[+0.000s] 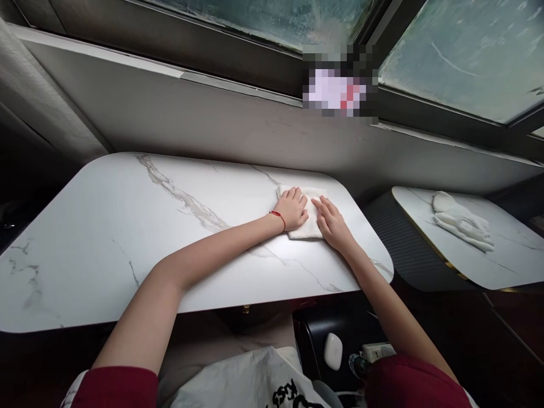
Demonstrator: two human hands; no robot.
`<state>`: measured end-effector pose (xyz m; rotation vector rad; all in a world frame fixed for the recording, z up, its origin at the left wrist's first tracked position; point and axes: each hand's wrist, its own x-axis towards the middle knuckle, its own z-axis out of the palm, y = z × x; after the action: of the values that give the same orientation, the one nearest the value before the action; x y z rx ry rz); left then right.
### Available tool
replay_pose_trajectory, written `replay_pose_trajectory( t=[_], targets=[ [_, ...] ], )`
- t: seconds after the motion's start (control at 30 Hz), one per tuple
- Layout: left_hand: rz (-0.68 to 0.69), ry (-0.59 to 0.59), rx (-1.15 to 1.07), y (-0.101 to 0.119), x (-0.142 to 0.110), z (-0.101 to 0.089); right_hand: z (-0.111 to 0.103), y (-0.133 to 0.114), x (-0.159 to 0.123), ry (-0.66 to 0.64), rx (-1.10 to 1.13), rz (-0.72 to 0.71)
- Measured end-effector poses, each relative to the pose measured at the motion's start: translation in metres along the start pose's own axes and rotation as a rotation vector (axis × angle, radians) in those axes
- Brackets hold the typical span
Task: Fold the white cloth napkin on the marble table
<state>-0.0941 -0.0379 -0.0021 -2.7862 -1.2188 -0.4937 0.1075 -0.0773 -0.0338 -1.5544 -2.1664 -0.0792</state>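
A white tabletop [106,226] with grey veins fills the middle and left of the frame, below a window [255,17]; pixelated blocks [335,88] hide a patch at upper right. At far right, a smaller tabletop [480,272] carries crumpled white fabric [461,221]. 2 bare arms stretch up from the bottom, where red sleeves [121,388] are cut off. A white cloth [313,228] lies right of centre, partly covered by both hands: left hand [291,208] palm down, fingers slightly bent; right hand [334,225] slanting inward. Each grip is loosely spread on top; the palms are hidden. A red bracelet [281,218] circles 1 wrist.
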Motion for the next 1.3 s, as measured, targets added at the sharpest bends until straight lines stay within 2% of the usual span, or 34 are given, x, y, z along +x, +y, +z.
replay_pose_trajectory(
  t=[0.27, 0.4, 0.5, 0.67, 0.83, 1.1, 1.3],
  targets=[
    [0.116, -0.037, -0.023, 0.056, -0.032, -0.002, -0.038, -0.018, -0.069, -0.001, -0.016, 0.030],
    [0.170, -0.073, -0.019, 0.070, -0.040, -0.005, -0.052, -0.021, -0.091, -0.015, -0.047, 0.030],
    [0.187, -0.065, -0.040, 0.072, -0.040, -0.004, -0.057, -0.019, -0.095, -0.017, -0.051, 0.033],
    [0.167, -0.041, -0.081, 0.066, -0.035, -0.002, -0.056, -0.011, -0.083, -0.006, -0.002, 0.000],
    [0.146, -0.011, -0.093, 0.062, -0.024, 0.002, -0.056, 0.009, -0.068, -0.033, 0.008, -0.072],
    [0.103, 0.041, -0.150, 0.038, 0.024, 0.020, -0.039, 0.043, -0.027, 0.028, 0.030, -0.039],
    [0.022, 0.044, -0.150, 0.027, 0.054, 0.029, -0.027, 0.069, 0.009, 0.067, 0.137, -0.021]
  ],
)
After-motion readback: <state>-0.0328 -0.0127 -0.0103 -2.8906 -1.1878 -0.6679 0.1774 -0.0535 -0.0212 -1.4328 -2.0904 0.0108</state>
